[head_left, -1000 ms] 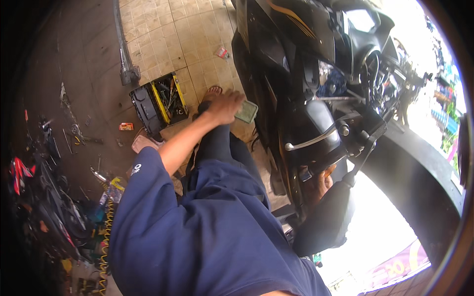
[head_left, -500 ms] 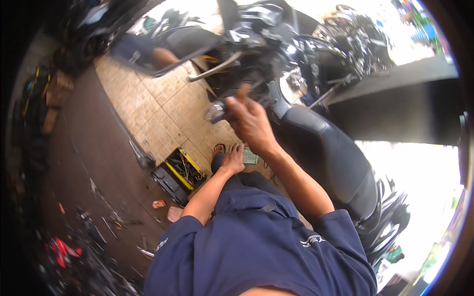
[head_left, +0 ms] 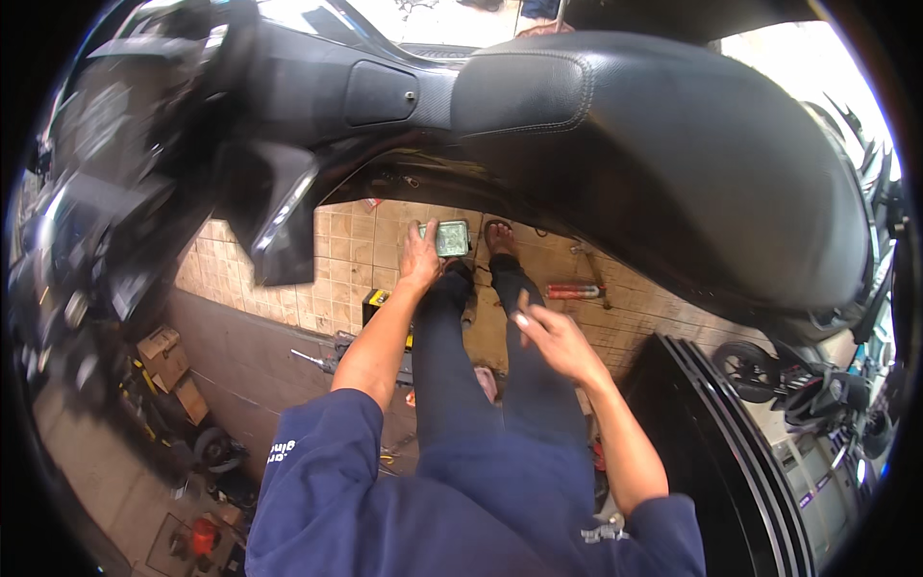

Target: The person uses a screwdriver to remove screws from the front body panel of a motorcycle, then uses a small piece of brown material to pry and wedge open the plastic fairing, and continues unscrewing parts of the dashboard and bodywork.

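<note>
My left hand [head_left: 419,258] is closed at the left edge of a shallow, greenish rectangular box [head_left: 452,238], in front of my feet. What lies inside the box is too small to make out. My right hand [head_left: 555,338] hangs over my right thigh, smeared by motion. Its thumb and a finger point up and left, and whether anything is between them is unclear. Beyond both hands stands a black scooter with a long dark seat [head_left: 702,163], lying across the upper part of the view.
An orange-red cylinder [head_left: 574,291] lies on the tiled floor [head_left: 348,252] right of my feet. A black ridged panel [head_left: 711,462] rises at my right. Cardboard boxes [head_left: 165,361] stand at left. A yellow-and-black toolbox [head_left: 375,306] shows partly behind my left forearm.
My view has swung right along the scooter, from its handlebar to its seat. My right hand has come down from beside the handlebar toward my thigh. The left stays at the greenish box.
</note>
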Motion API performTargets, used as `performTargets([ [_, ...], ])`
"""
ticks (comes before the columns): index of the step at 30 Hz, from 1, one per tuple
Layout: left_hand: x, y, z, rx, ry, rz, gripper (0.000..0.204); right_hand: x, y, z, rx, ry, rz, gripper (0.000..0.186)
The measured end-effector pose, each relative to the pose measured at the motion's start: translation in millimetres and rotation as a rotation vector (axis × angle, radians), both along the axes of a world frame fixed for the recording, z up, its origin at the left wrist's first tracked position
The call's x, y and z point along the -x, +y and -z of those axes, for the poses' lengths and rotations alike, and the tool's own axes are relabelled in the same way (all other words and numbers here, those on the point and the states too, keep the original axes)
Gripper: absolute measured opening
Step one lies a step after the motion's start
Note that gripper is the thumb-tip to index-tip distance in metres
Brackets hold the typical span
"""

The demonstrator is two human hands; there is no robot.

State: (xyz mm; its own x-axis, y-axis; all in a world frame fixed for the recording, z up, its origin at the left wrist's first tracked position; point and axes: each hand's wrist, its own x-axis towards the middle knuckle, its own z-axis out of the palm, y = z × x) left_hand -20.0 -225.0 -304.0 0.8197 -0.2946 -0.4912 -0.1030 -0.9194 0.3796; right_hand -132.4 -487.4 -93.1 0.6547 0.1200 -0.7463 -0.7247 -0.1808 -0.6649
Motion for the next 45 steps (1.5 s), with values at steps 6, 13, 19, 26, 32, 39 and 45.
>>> performTargets([
  [6, -75.7, -9.2, 105.4, 0.017, 0.081, -0.059, 0.054, 70.6, 14.1, 103.7, -0.019, 0.147, 0.252, 0.029],
  [13, -85.8, -12.6, 140.0, -0.109, -0.218, 0.182, 0.081, 69.1, 50.4, 146.9, 0.023, 0.13, 0.224, 0.023],
  [19, -84.7, 6.3, 82.7, 0.019, -0.172, 0.019, 0.091, 22.1, 72.2, 129.7, 0.053, -0.06, 0.329, 0.032],
  [26, -17.9, 109.6, -57.8, -0.112, 0.08, -0.404, 0.029, -141.8, 78.5, 70.4, -0.023, -0.572, 0.184, 0.032],
  [32, 43.1, 275.5, -295.8, -0.03, -0.241, -0.949, 0.04, -292.4, 131.0, 51.7, -0.037, -0.89, 0.214, 0.028],
  [39, -11.5, 177.6, -521.0, 0.95, -0.775, -0.804, 0.081, -369.6, 170.7, 12.9, 0.036, -0.651, 0.013, 0.027],
  [45, -34.9, 102.4, -530.0, 0.118, -0.562, -0.583, 0.071, -375.9, 177.5, 13.6, -0.004, -0.632, -0.021, 0.028],
])
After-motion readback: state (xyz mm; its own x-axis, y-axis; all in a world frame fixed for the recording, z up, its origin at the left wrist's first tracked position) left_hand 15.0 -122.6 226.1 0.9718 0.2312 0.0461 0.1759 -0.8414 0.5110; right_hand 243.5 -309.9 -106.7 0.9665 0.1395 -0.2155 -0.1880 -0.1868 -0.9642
